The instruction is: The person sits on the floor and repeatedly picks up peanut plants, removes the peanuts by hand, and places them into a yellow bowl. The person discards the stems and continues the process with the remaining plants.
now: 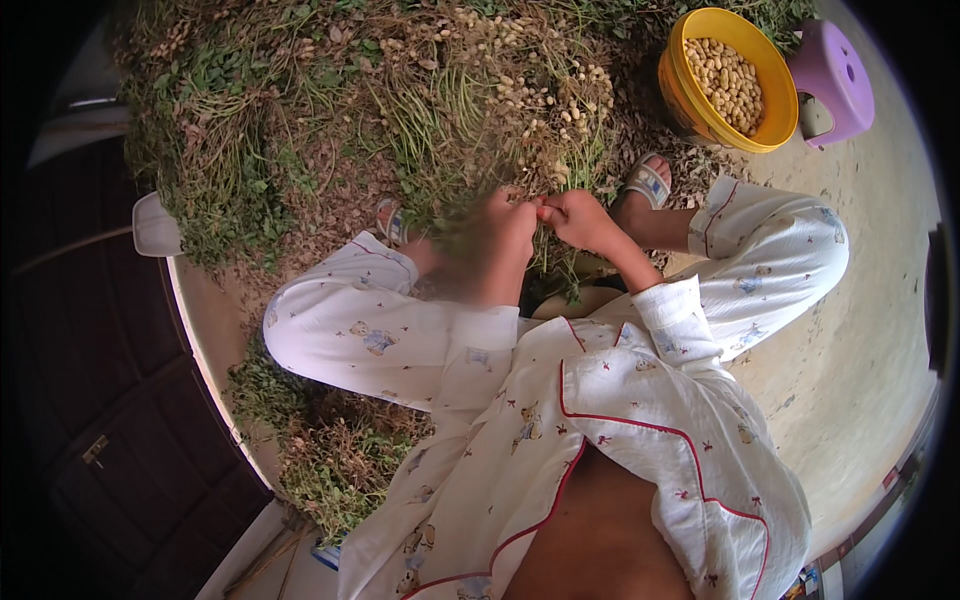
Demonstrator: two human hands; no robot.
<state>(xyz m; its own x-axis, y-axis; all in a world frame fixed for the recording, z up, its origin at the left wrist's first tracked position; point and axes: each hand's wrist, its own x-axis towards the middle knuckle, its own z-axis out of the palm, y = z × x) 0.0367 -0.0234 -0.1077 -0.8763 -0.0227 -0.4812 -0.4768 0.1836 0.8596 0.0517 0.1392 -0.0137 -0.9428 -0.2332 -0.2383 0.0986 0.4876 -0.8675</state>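
Note:
My left hand (510,229) is closed round the stems of a peanut plant (480,176), part of it hidden by a blur. Against its fingertips, my right hand (579,219) pinches at the roots of the same plant; what lies between the fingers is too small to tell. Just beyond both hands spreads a large heap of uprooted peanut plants (300,105), with clusters of pale peanut pods (574,112) on their roots. At the upper right, a yellow plastic bucket (784,112) holds many loose unshelled peanuts (726,84).
A purple plastic stool (840,82) stands beside the bucket on the concrete floor (832,330). My sandalled feet rest at the heap's near edge among dry leaves. More plants (345,450) lie behind my left knee. A whitish plastic container (156,225) is at the far left, near a dark door (97,360).

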